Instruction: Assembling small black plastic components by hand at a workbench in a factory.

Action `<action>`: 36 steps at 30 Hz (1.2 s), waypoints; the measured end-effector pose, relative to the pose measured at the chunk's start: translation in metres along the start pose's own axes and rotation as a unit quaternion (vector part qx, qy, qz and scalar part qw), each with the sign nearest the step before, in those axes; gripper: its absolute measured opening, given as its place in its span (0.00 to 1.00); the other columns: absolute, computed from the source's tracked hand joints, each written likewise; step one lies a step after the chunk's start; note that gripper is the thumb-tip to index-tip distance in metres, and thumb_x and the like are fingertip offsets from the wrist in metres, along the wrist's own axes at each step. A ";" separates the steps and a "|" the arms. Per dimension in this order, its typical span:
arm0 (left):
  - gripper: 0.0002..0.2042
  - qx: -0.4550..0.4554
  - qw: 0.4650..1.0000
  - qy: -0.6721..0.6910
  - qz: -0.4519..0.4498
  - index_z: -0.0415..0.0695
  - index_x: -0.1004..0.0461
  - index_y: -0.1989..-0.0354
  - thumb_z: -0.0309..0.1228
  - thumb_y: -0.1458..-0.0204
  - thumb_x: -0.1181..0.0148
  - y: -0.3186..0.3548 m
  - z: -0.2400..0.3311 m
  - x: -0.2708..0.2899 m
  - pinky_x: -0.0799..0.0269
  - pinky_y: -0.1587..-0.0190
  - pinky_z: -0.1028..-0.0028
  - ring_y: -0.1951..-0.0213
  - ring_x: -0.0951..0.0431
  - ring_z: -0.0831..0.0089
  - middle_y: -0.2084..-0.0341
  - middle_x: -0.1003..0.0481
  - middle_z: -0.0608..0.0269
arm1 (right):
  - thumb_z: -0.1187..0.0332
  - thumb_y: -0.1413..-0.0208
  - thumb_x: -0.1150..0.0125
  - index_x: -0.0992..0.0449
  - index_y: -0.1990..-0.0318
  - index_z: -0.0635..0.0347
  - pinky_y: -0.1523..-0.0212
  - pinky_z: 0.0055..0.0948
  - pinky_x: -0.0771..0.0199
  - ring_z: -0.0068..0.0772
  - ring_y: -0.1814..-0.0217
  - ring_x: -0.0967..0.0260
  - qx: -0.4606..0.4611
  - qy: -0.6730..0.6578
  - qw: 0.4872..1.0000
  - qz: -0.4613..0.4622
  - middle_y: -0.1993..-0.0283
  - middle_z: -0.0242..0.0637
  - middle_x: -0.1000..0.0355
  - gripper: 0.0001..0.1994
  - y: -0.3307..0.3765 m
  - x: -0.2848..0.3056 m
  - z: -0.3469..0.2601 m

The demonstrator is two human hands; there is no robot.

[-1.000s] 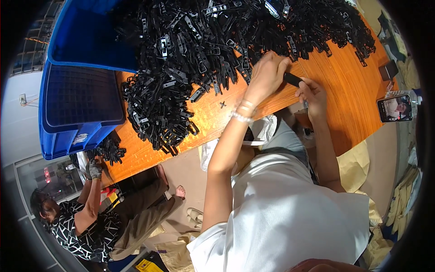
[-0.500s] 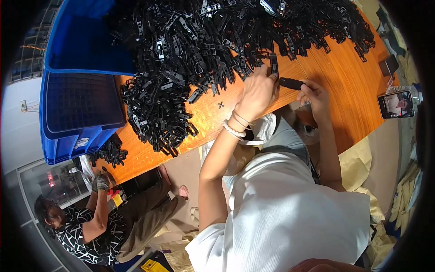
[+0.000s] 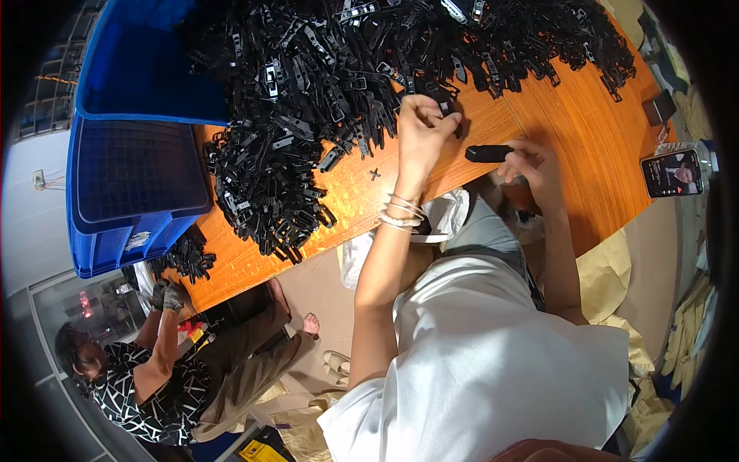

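My right hand (image 3: 531,163) grips one end of a short black oblong piece (image 3: 486,154), shaped like a handle, just above the table's near edge. Left of it, my left hand (image 3: 423,127) is closed in a pinch beside the pile. A black plastic part (image 3: 444,106) shows at its fingertips, partly covered by the fingers and blending with the dark pieces behind. The large pile of black plastic parts (image 3: 308,85), many shaped like clips or buckles, spreads along the far side of the wooden table (image 3: 570,146).
Blue plastic crates (image 3: 138,173) stand at the table's left. A small black cross-shaped bit (image 3: 375,175) lies near the front edge. On the right are a propped phone (image 3: 671,174) and a small black box (image 3: 660,108). A gloved co-worker (image 3: 154,377) sits at lower left.
My left hand has moved left and its wrist has turned. The oblong piece in my right hand has shifted slightly left and down. The co-worker's hands have come together.
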State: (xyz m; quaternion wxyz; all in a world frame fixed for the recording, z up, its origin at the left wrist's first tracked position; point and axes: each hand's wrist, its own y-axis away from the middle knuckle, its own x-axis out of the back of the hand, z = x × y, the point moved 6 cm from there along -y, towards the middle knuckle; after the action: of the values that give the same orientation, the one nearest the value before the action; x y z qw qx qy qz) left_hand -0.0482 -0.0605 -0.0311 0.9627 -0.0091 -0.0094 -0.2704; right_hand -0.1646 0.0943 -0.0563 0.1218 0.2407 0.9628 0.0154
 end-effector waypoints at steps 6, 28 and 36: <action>0.04 0.157 0.964 0.198 -0.080 0.36 0.33 0.71 0.21 0.55 0.45 0.022 0.004 -0.003 0.35 0.79 0.82 0.83 0.30 0.79 0.80 0.28 0.59 | 0.83 0.53 0.51 0.32 0.62 0.71 0.73 0.18 0.32 0.25 0.74 0.32 0.073 0.023 0.996 -0.040 0.70 0.40 0.33 0.09 -0.001 -0.032 -0.029; 0.16 -0.004 0.968 -0.170 -0.187 0.36 0.32 0.59 0.24 0.59 0.43 0.067 0.048 0.012 0.32 0.70 0.72 0.75 0.25 0.65 0.79 0.27 0.50 | 0.81 0.57 0.46 0.30 0.63 0.70 0.69 0.19 0.34 0.22 0.71 0.36 0.170 0.250 0.953 -0.030 0.69 0.36 0.35 0.10 0.010 -0.062 -0.056; 0.15 -0.015 0.964 -0.201 -0.173 0.33 0.30 0.62 0.25 0.61 0.41 0.075 0.047 0.028 0.32 0.71 0.72 0.75 0.25 0.61 0.76 0.27 0.46 | 0.77 0.55 0.48 0.30 0.60 0.66 0.63 0.21 0.37 0.26 0.65 0.37 0.169 0.176 0.965 -0.097 0.66 0.36 0.34 0.12 0.005 -0.081 -0.056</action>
State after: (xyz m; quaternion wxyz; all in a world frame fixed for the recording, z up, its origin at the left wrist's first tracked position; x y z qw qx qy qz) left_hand 0.0140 -0.0102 0.0152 0.8793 -0.0764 -0.2003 -0.4253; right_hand -0.1064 0.0629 0.0165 -0.0906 0.1565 0.9765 -0.1174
